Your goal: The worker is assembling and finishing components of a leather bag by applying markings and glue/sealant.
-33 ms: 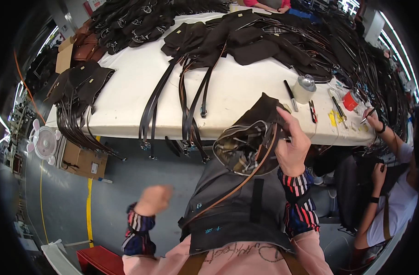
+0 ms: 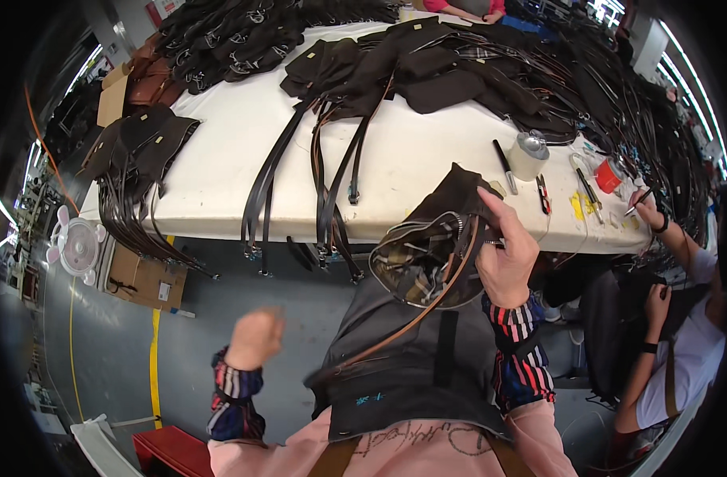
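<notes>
Black bag (image 2: 449, 192) gapes, patterned lining (image 2: 402, 258) inside; right hand (image 2: 508, 261) grips bag; left hand (image 2: 255, 339) blurred, grip unclear.

Matt dark cloth bag (image 2: 452, 191), metal-look toothed zip (image 2: 462, 223), smooth leather-like brown strap (image 2: 415, 321), matt off-white tabletop (image 2: 220, 159).
</notes>
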Demonstrator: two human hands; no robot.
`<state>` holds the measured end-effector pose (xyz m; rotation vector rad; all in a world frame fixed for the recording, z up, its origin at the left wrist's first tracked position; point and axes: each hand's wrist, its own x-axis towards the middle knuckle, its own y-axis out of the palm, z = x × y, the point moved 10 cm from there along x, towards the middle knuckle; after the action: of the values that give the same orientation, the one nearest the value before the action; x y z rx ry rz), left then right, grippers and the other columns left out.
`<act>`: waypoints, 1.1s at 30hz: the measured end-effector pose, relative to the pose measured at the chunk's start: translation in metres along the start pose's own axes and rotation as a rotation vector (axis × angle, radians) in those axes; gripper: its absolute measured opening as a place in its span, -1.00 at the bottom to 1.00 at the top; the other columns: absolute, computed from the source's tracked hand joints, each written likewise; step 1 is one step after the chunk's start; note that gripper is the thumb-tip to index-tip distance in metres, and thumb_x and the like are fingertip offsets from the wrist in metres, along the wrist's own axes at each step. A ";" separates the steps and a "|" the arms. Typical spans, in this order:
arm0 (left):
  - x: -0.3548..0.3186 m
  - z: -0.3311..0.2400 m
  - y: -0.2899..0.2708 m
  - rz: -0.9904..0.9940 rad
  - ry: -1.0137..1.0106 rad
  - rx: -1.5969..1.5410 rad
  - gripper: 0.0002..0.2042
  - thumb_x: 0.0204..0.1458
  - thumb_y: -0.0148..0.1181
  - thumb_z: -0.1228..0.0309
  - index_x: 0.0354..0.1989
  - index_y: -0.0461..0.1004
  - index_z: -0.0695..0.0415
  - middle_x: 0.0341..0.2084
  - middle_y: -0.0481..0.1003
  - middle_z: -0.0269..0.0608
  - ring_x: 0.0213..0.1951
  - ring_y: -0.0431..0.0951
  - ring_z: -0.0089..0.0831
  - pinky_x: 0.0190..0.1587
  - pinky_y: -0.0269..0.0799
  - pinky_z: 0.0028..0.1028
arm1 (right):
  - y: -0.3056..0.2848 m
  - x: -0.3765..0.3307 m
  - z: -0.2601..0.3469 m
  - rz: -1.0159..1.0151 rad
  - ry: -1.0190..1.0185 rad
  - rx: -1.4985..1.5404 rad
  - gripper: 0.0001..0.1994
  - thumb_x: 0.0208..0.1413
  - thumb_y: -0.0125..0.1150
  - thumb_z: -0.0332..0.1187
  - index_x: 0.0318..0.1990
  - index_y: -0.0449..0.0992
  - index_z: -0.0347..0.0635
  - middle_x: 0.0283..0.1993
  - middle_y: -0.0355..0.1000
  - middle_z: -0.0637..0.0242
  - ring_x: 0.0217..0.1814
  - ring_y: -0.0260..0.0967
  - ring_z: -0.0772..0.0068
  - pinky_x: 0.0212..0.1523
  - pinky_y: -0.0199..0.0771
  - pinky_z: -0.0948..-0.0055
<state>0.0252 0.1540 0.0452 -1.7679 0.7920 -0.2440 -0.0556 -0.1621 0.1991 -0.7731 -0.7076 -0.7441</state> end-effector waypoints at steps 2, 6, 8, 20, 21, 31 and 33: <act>0.008 -0.021 -0.048 -0.150 0.116 -0.429 -0.72 0.12 -0.03 0.35 -0.09 0.42 0.27 -0.24 0.50 -0.06 -0.22 0.52 -0.35 -0.17 0.38 -0.43 | 0.006 0.002 0.015 0.064 -0.037 -0.028 -0.49 -0.32 -0.01 -0.73 -0.08 0.46 -0.25 -0.49 0.38 0.23 -0.52 0.36 0.32 -0.44 0.37 0.47; 0.040 -0.143 -0.082 0.094 0.412 -1.182 -0.67 0.18 -0.09 0.33 -0.02 0.33 0.36 -0.19 0.47 -0.19 -0.17 0.43 -0.52 -0.14 0.32 -0.55 | 0.015 0.007 0.046 0.124 -0.181 -0.122 -0.45 -0.41 0.09 -0.70 -0.07 0.48 -0.19 -0.55 0.30 0.26 -0.58 0.27 0.30 -0.54 0.27 0.43; 0.060 -0.178 -0.080 0.181 0.457 -1.090 -0.65 0.18 -0.08 0.31 -0.01 0.31 0.36 -0.24 0.44 -0.28 -0.21 0.37 -0.63 -0.17 0.28 -0.63 | 0.020 0.007 0.053 0.132 -0.224 -0.192 -0.42 -0.46 0.10 -0.69 -0.08 0.49 -0.18 -0.62 0.20 0.29 -0.63 0.21 0.30 -0.59 0.22 0.39; 0.081 -0.178 -0.075 0.078 0.456 -1.213 -0.78 0.15 -0.06 0.42 -0.15 0.41 0.30 -0.34 0.49 -0.28 -0.39 0.45 -0.65 -0.37 0.34 -0.66 | 0.035 0.004 0.050 0.348 -0.135 -0.059 -0.44 -0.37 0.12 -0.64 -0.02 0.42 -0.25 -0.31 0.30 0.16 -0.29 0.26 0.17 -0.27 0.27 0.32; 0.080 -0.179 -0.078 0.078 0.460 -1.206 -0.78 0.15 -0.06 0.42 -0.15 0.41 0.30 -0.34 0.49 -0.28 -0.39 0.45 -0.65 -0.37 0.34 -0.66 | 0.034 0.006 0.053 0.357 -0.149 -0.027 -0.42 -0.36 0.14 -0.62 0.02 0.40 -0.24 -0.19 0.33 0.11 -0.15 0.27 0.11 -0.15 0.29 0.29; 0.037 -0.168 -0.146 -0.186 0.360 -1.178 -0.74 0.14 -0.09 0.50 -0.06 0.34 0.40 -0.27 0.50 -0.11 -0.25 0.50 -0.51 -0.18 0.40 -0.58 | 0.091 0.018 0.070 0.709 0.060 0.798 -0.43 -0.20 0.05 -0.42 0.09 0.22 -0.33 -0.20 0.40 0.05 -0.14 0.39 0.12 -0.09 0.36 0.34; 0.079 -0.152 -0.111 -0.168 0.222 -1.279 -0.76 0.15 -0.08 0.47 -0.08 0.35 0.36 -0.29 0.50 -0.13 -0.27 0.49 -0.56 -0.22 0.36 -0.62 | 0.120 -0.009 0.032 0.771 0.483 1.228 -0.58 -0.03 -0.02 -0.52 0.06 0.28 -0.34 -0.24 0.41 0.31 -0.21 0.37 0.54 -0.17 0.40 0.56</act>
<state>0.0471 0.0042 0.1819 -3.0519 1.0580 -0.0112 0.0264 -0.0735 0.1673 0.2937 -0.2627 0.2690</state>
